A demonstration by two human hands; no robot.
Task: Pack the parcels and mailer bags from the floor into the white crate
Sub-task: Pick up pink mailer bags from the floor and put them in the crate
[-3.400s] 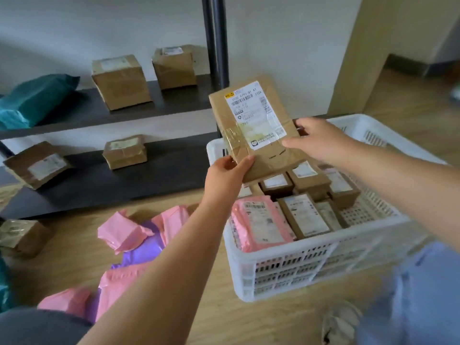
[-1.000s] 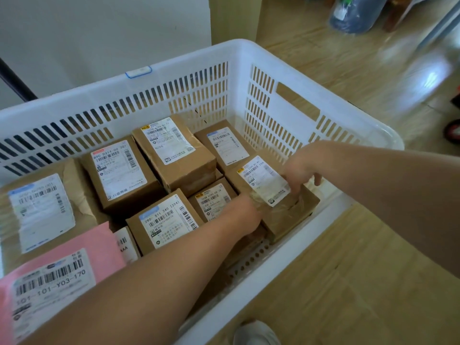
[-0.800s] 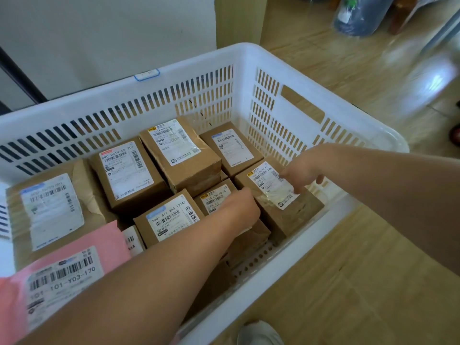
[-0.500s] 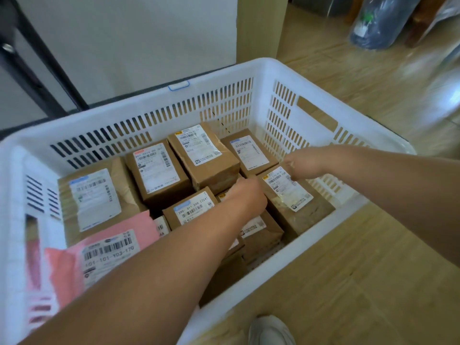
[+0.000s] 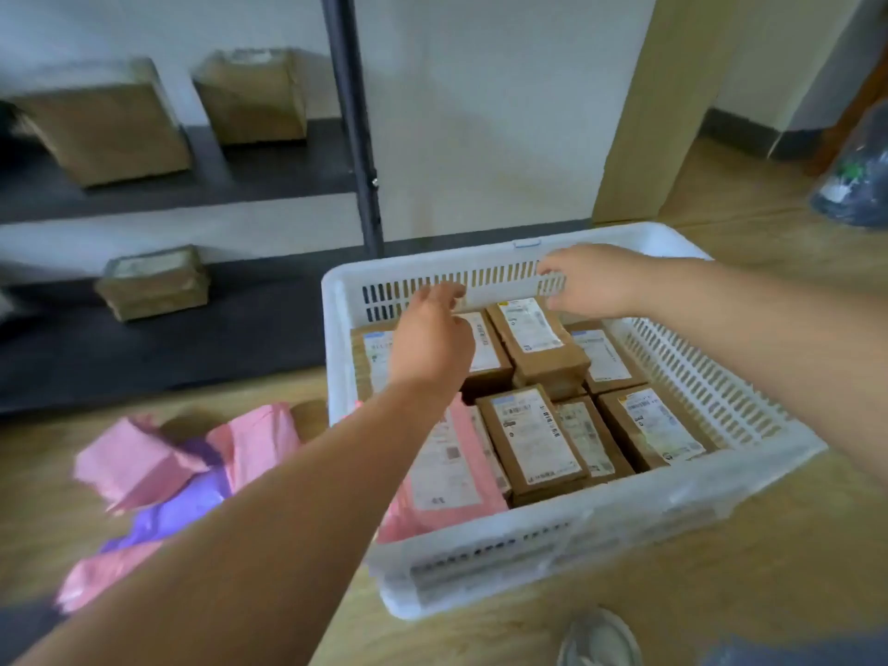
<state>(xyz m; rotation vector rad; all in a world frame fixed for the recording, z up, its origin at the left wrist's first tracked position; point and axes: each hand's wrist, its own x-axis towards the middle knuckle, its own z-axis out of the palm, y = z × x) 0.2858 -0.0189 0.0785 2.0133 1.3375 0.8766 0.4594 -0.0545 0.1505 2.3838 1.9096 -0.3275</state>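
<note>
The white crate (image 5: 552, 535) stands on the wooden floor, filled with several brown labelled parcels (image 5: 531, 435) and a pink mailer bag (image 5: 447, 478) at its near left. The parcel just set down (image 5: 656, 425) lies by the crate's right wall. My left hand (image 5: 432, 338) hovers over the back-left parcels, fingers loosely apart, holding nothing. My right hand (image 5: 591, 281) is raised near the crate's far wall, also empty with fingers apart. Pink and purple mailer bags (image 5: 187, 468) lie in a heap on the floor left of the crate.
A dark low shelf (image 5: 168, 338) runs along the wall at left with brown boxes (image 5: 154, 281) on both levels. A black upright post (image 5: 351, 117) rises behind the crate. A dark plastic bag (image 5: 855, 185) sits at far right. My shoe (image 5: 600, 636) is by the crate's near edge.
Both hands have let go of the brown parcel, now lying by the crate's right wall, and lifted toward the far wall. The view has pulled back and turned left.
</note>
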